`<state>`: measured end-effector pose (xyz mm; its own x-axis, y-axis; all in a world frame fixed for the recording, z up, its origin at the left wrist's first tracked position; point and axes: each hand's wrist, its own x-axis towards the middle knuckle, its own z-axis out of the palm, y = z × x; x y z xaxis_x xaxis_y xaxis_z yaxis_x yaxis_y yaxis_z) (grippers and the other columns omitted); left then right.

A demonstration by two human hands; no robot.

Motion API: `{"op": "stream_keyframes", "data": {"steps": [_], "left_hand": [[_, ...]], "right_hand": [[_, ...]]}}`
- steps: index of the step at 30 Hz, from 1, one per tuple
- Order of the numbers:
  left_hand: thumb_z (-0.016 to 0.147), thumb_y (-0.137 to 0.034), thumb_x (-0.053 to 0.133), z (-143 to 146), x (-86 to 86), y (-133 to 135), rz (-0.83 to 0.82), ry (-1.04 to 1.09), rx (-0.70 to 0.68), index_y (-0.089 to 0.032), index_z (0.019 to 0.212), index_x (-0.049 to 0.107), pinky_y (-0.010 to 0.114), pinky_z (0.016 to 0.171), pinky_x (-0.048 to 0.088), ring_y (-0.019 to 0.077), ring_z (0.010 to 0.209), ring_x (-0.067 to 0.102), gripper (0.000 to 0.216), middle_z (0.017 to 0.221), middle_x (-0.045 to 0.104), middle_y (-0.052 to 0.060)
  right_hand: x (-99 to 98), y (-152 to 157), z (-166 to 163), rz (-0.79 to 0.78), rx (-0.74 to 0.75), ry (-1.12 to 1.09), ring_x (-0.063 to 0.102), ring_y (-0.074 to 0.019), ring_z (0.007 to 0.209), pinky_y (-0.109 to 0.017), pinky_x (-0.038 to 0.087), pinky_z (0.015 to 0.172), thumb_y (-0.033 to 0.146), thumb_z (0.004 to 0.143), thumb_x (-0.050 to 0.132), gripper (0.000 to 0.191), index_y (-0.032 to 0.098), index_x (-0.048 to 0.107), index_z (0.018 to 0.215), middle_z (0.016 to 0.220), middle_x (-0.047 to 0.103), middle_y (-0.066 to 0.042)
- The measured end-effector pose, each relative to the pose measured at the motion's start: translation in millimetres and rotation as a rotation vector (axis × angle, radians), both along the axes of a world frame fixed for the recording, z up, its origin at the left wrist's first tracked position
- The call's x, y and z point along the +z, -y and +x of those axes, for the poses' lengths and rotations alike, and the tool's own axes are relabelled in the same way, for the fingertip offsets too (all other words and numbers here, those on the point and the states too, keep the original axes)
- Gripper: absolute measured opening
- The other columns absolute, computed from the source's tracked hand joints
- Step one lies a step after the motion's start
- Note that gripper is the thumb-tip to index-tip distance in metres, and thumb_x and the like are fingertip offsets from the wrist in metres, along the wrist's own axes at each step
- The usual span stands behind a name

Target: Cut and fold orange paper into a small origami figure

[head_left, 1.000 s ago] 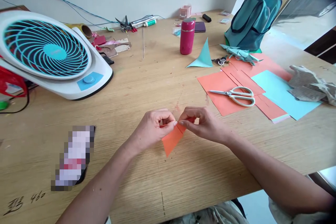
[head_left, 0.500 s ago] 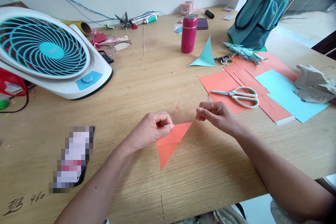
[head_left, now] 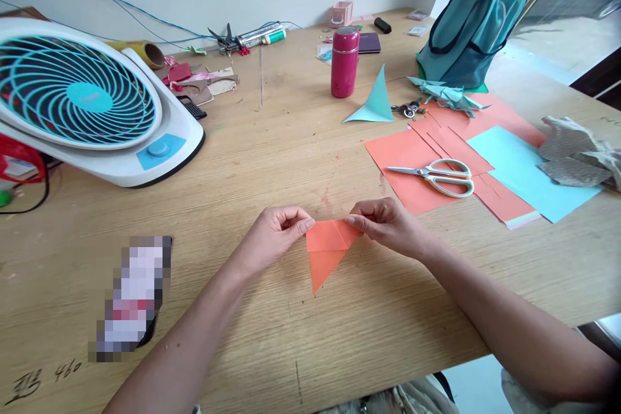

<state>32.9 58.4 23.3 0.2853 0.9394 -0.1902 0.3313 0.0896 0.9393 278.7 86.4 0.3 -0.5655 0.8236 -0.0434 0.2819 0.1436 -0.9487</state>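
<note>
A small triangle of orange paper (head_left: 326,249) with crease lines hangs between my two hands, one point facing down toward me. My left hand (head_left: 284,233) pinches its upper left corner between thumb and forefinger. At the upper right side, my right hand (head_left: 381,223) pinches the paper the same way. Beyond my right hand lie white-handled scissors (head_left: 446,176), resting on orange sheets (head_left: 402,155). A folded teal paper piece (head_left: 376,100) stands farther back on the table.
A white fan (head_left: 179,152) stands at the left, with a phone (head_left: 136,297) in front of it. At the back are a pink thermos (head_left: 345,65) and a teal bag (head_left: 466,32). A light blue sheet (head_left: 528,174) and crumpled grey paper (head_left: 577,152) lie right.
My right hand, earlier closed just off the paper's right tip, now pinches the orange paper. The paper has turned slightly and its top edge is level. The view has shifted a little.
</note>
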Motion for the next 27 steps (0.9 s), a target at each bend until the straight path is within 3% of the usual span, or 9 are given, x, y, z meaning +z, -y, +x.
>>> {"op": "stream_keyframes", "data": {"steps": [4, 8, 11, 14, 16, 18, 21, 24, 27], "left_hand": [[0.085, -0.041, 0.064, -3, 0.4, -2, -0.001, -0.007, 0.027, -0.018, 0.071, 0.067, 0.024, 0.063, 0.043, 0.0118, 0.063, 0.054, 0.027, 0.068, 0.063, -0.001], [0.082, -0.043, 0.065, -6, -1.7, -4, 0.000, -0.003, 0.046, -0.018, 0.066, 0.065, 0.024, 0.060, 0.040, 0.0109, 0.059, 0.049, 0.030, 0.061, 0.059, -0.002], [0.082, -0.045, 0.065, -10, -4.6, -7, -0.006, -0.011, 0.048, -0.018, 0.067, 0.064, 0.024, 0.060, 0.038, 0.0109, 0.059, 0.048, 0.031, 0.062, 0.057, -0.002], [0.083, -0.047, 0.063, -15, -7.0, -9, -0.003, -0.033, 0.029, -0.019, 0.070, 0.062, 0.024, 0.061, 0.038, 0.0118, 0.062, 0.049, 0.032, 0.066, 0.057, -0.002], [0.087, -0.047, 0.060, -17, -7.6, -9, -0.007, -0.065, -0.044, -0.019, 0.071, 0.061, 0.024, 0.061, 0.037, 0.0116, 0.063, 0.047, 0.032, 0.067, 0.055, -0.002], [0.091, -0.045, 0.056, -15, -7.3, -8, -0.002, -0.098, -0.129, -0.018, 0.073, 0.059, 0.023, 0.060, 0.035, 0.0111, 0.063, 0.045, 0.032, 0.068, 0.052, -0.003], [0.094, -0.041, 0.053, -6, -5.6, -2, 0.015, -0.095, -0.172, -0.019, 0.075, 0.057, 0.023, 0.061, 0.036, 0.0107, 0.064, 0.046, 0.030, 0.070, 0.052, -0.004], [0.094, -0.041, 0.054, 3, -4.7, 4, -0.004, -0.039, -0.118, -0.019, 0.076, 0.056, 0.023, 0.062, 0.041, 0.0109, 0.064, 0.050, 0.029, 0.070, 0.054, -0.003], [0.093, -0.043, 0.056, 7, -7.1, 7, -0.055, 0.030, -0.074, -0.019, 0.083, 0.059, 0.024, 0.065, 0.045, 0.0123, 0.068, 0.056, 0.027, 0.076, 0.061, -0.001]], "right_hand": [[3.8, -3, 3, -0.074, -0.019, 0.016, 0.034, -0.0072, 0.048, -0.024, 0.022, 0.045, 0.060, 0.087, 0.063, 0.052, 0.017, 0.054, 0.058, 0.052, 0.046, 0.004], [8.2, -6, 7, -0.123, -0.006, 0.029, 0.041, -0.0080, 0.046, -0.024, 0.028, 0.045, 0.063, 0.086, 0.062, 0.053, 0.016, 0.065, 0.062, 0.053, 0.054, 0.001], [8.3, -8, 11, -0.143, -0.020, 0.024, 0.042, -0.0090, 0.045, -0.025, 0.029, 0.044, 0.068, 0.084, 0.062, 0.057, 0.016, 0.067, 0.060, 0.049, 0.052, 0.001], [7.1, -12, 15, -0.088, -0.160, 0.010, 0.038, -0.0089, 0.042, -0.026, 0.026, 0.042, 0.072, 0.084, 0.058, 0.061, 0.018, 0.063, 0.055, 0.044, 0.046, 0.002], [6.3, -13, 15, -0.014, -0.300, -0.005, 0.033, -0.0082, 0.041, -0.026, 0.024, 0.043, 0.072, 0.087, 0.055, 0.063, 0.019, 0.058, 0.051, 0.042, 0.040, 0.003], [5.5, -11, 12, 0.060, -0.350, -0.040, 0.036, -0.0090, 0.045, -0.026, 0.027, 0.045, 0.069, 0.090, 0.053, 0.060, 0.019, 0.058, 0.056, 0.046, 0.041, 0.003], [3.5, -3, 5, 0.078, -0.143, -0.047, 0.050, -0.0122, 0.059, -0.025, 0.037, 0.052, 0.059, 0.091, 0.059, 0.043, 0.017, 0.067, 0.086, 0.066, 0.059, -0.001], [-1.0, 5, -3, 0.024, 0.079, 0.006, 0.051, -0.0115, 0.062, -0.025, 0.038, 0.055, 0.042, 0.094, 0.061, 0.032, 0.018, 0.063, 0.115, 0.075, 0.061, 0.001], [-8.5, 8, -8, 0.014, 0.036, -0.007, 0.045, -0.0103, 0.059, -0.025, 0.035, 0.055, 0.031, 0.095, 0.058, 0.026, 0.017, 0.061, 0.117, 0.068, 0.053, 0.004]]}}
